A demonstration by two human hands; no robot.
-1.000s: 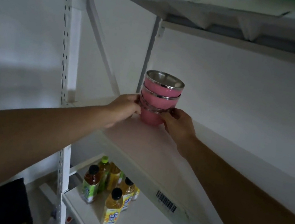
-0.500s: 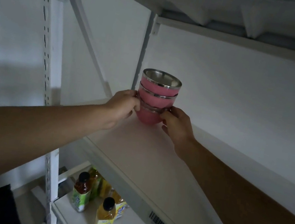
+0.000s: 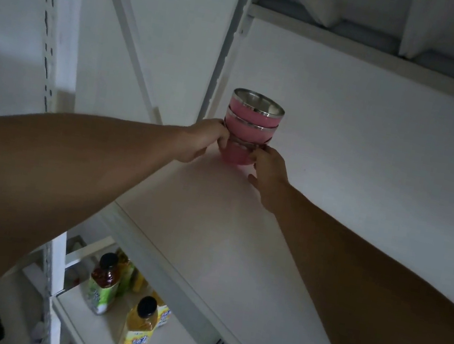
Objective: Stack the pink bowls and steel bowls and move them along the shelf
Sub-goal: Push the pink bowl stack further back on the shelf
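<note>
Left hand (image 3: pixel 205 141) and right hand (image 3: pixel 269 168) are cupping the stack of pink bowls (image 3: pixel 249 129) from either side, fingers curled partway and pressing the lowest bowl. Three bowls, steel-lined, are nesting upright at the back of the shelf (image 3: pixel 198 212). Below, at least four bottles (image 3: pixel 140 325) are standing together; some are hidden.
</note>
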